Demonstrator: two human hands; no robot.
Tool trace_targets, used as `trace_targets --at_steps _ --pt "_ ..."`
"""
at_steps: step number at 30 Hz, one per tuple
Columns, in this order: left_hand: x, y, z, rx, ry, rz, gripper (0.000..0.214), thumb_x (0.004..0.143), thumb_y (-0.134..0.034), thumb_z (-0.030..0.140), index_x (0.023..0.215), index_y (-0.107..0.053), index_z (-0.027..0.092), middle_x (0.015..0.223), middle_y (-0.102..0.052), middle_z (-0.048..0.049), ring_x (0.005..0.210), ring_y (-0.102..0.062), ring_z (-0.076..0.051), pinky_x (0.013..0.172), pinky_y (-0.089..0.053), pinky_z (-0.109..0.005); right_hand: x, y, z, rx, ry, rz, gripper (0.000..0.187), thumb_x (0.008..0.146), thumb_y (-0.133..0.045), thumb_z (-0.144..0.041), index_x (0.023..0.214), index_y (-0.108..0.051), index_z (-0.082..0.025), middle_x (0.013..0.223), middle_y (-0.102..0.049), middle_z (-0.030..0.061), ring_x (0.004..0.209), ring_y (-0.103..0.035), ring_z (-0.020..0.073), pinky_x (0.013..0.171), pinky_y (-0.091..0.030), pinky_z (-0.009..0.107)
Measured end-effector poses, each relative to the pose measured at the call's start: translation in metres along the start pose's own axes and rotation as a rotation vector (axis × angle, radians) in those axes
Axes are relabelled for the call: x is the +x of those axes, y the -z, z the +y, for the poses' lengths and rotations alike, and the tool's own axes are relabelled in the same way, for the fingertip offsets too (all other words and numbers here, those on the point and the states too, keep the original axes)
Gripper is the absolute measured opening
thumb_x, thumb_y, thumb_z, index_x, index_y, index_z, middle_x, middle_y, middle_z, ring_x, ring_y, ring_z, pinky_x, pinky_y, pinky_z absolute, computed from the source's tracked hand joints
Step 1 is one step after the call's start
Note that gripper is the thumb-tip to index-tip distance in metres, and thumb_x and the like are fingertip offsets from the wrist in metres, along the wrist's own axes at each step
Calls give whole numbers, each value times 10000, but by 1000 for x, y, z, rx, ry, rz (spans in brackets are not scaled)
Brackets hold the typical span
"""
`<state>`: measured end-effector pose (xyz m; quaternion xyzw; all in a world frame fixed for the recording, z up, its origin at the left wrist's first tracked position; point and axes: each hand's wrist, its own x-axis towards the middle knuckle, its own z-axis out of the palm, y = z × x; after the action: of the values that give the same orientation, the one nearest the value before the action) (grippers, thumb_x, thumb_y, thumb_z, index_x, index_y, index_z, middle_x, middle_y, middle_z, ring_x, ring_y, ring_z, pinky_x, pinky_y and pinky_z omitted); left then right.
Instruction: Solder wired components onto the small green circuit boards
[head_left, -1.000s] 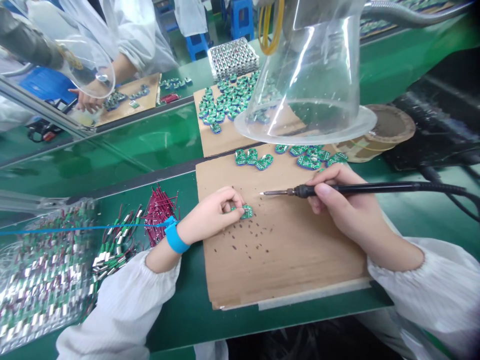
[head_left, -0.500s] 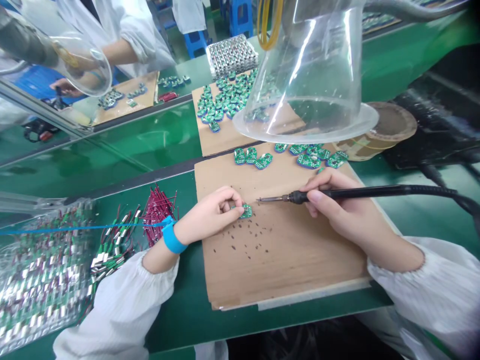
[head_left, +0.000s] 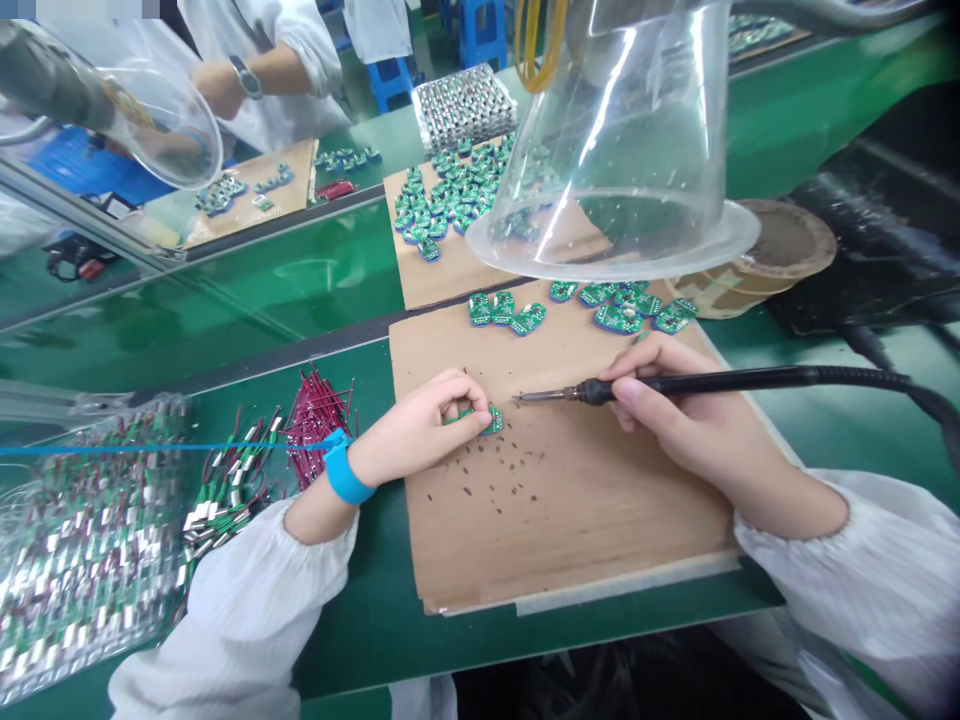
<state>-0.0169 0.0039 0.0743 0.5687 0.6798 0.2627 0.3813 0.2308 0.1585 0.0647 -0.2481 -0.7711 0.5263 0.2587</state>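
Green circuit board (head_left: 493, 422) pinched, soldering iron tip just beside it

Head view: left hand (head_left: 420, 425), blue wrist strap (head_left: 345, 478) on its wrist, clenched on the small board, at the near end of a cardboard sheet (head_left: 570, 520) on the green surface (head_left: 360, 640). Whether the board touches the cardboard: impossible to tell. What looks like a thin green wire (head_left: 459, 414) showing between the fingers and the board's edge. Right hand (head_left: 675, 405) grasping the black soldering iron (head_left: 600, 391) like a pen, its tip close to the board but apart from it.

Likely risks: a small slip of either hand bringing the hot tip onto the left fingertips, with a burn as the result; too long a dwell scorching the board; a loosening pinch letting the wire shift and spoil the joint; drag from the iron's cable (head_left: 847, 378) pulling the tip off line.

Against the earlier frame: iron tip lower and nearer the board, green wire more visible, left hand almost unmoved. Farther off, a co-worker's forearm with a wristwatch (head_left: 246, 77) now in view. Close by, a bundle of red wires (head_left: 319, 430) and more boards (head_left: 615, 318).
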Motion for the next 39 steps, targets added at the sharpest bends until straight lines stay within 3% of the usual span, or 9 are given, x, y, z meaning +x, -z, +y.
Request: trace_targets --at_steps 10,39 --pt "0 -2 -5 20 -6 -5 85 959 -599 257 905 -605 192 1023 -591 -23 698 -476 -112 706 -423 -288 0 0 1 -23 11 4 246 995 -620 -505 900 -596 -279 627 -587 -22 548 -535 165 545 -424 337" --pt "1 -2 -7 -16 -1 -15 82 968 -591 260 923 -591 191 1075 -596 -31 708 -482 -107 713 -433 -288 3 1 -4 -151 45 -60 237 972 -652 -464 861 -617 -258 694 -633 15 639 -595 194 572 -438 336"
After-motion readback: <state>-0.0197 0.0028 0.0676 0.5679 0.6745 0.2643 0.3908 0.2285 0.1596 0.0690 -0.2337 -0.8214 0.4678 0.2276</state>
